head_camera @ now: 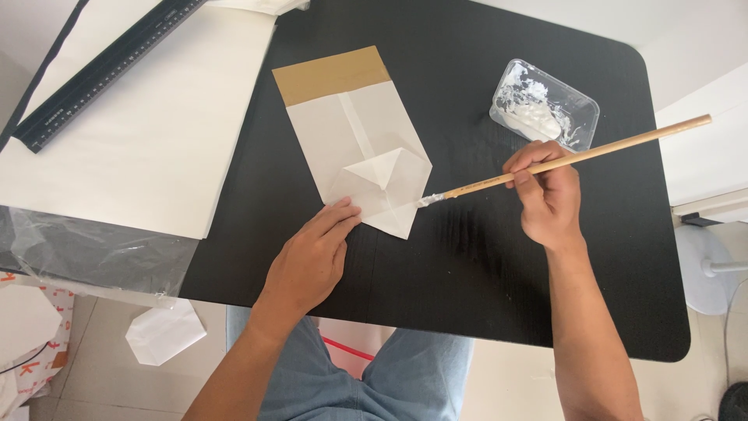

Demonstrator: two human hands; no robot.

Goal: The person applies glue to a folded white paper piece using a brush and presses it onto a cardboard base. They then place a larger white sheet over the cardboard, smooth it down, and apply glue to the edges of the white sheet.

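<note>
A folded white paper bag [360, 129] with a brown strip at its far end lies flat on the black table [483, 265]. Its near end is folded into triangular flaps. My left hand [312, 253] presses its fingertips on the bag's near corner. My right hand [547, 191] grips a long wooden brush [592, 153]. The brush's white, glue-covered tip touches the right edge of the folded flap. A clear plastic tray [545, 105] holding white paste sits just beyond my right hand.
A stack of large white paper sheets [148, 117] covers the table's left side, with a long black ruler [101, 70] lying across it. Clear plastic wrap [86, 253] hangs off the left edge. A folded white paper piece [164, 331] lies on the floor.
</note>
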